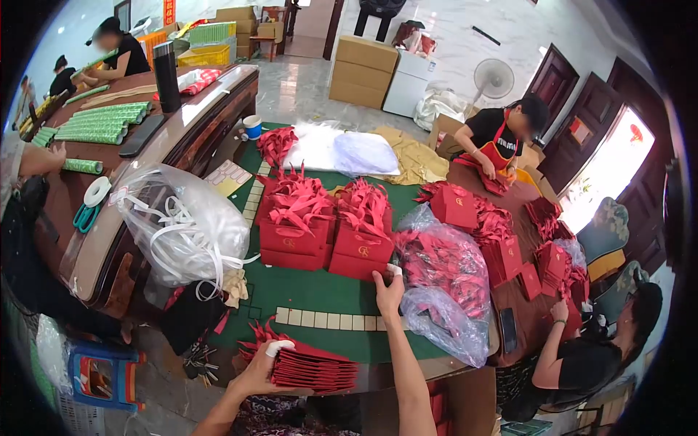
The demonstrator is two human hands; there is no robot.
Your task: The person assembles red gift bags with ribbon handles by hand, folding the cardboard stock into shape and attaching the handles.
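Observation:
My left hand, with a white covering on one finger, is closed on a stack of flat red paper gift bags at the table's front edge. Red ribbon handles trail from the stack's left end. My right hand reaches forward to the lower right corner of a standing group of red gift bags. Its fingers are apart, one with a white wrapped tip, and nothing shows in them. Beside that group stands another group of red gift bags, with ribbons bunched on top and gold lettering in front.
A row of pale cards lies on the green mat. A clear bag of white ribbon is at the left, a plastic bag of red ribboned bags at the right. Co-workers handle red bags at the right side; a phone lies there.

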